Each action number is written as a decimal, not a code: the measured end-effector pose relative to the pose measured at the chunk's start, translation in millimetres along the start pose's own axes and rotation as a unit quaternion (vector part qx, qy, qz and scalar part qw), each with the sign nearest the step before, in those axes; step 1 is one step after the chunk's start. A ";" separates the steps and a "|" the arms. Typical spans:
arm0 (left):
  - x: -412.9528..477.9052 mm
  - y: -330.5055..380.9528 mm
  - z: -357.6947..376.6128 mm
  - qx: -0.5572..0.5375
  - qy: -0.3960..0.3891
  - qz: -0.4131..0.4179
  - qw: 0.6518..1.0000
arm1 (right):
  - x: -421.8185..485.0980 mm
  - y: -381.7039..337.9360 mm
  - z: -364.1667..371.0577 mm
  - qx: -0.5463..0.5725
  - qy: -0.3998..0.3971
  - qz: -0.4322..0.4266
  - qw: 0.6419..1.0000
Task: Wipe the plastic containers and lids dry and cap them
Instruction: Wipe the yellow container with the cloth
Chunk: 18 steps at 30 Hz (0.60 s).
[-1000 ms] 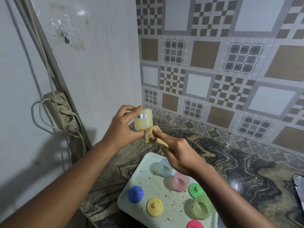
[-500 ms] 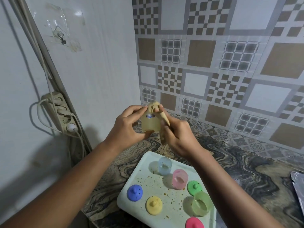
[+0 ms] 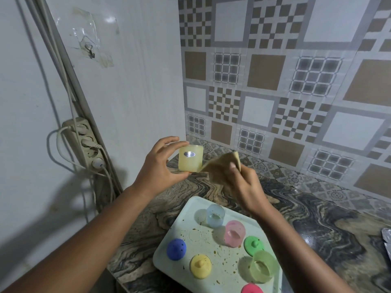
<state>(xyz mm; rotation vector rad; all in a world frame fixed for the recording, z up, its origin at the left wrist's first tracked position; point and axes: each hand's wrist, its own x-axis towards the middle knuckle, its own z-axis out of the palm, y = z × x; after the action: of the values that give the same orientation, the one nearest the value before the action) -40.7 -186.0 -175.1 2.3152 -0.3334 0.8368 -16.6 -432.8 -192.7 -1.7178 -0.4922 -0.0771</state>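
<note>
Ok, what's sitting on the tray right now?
On the tray: blue container, pink container, green container, blue lid, yellow lid, green lid, pink lid. Right forearm hides the tray's right edge.

The pink lid (image 3: 251, 289) is cut off by the bottom edge — only its upper arc shows. The tray (image 3: 224, 261) passes under the right forearm (image 3: 296, 250) and out of frame. A silvery item (image 3: 386, 240) is clipped at the right edge. The cloth (image 3: 220, 169) is blurred; the label on the yellow cup (image 3: 190, 163) is too small to read.
</note>
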 end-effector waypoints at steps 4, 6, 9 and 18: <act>-6.9 -2.2 9.4 -0.018 -0.007 -0.027 0.999 | 20.7 -14.2 1.5 0.036 -0.011 0.043 0.998; -8.9 -2.0 15.2 -0.037 -0.009 -0.037 0.999 | 26.1 -19.8 3.8 0.038 -0.035 0.057 0.997; -10.9 -1.8 24.8 -0.081 -0.011 -0.053 0.995 | 33.5 -19.7 10.8 0.033 -0.045 0.068 0.996; -1.6 -40.5 46.4 -0.183 -0.055 -0.172 0.966 | 75.6 22.1 38.9 0.009 -0.054 0.110 0.992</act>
<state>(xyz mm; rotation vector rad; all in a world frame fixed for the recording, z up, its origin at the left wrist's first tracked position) -2.3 -185.5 -223.2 1.9962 -0.1138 0.4329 51.5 -377.3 -197.3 -1.7549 -0.3778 0.1789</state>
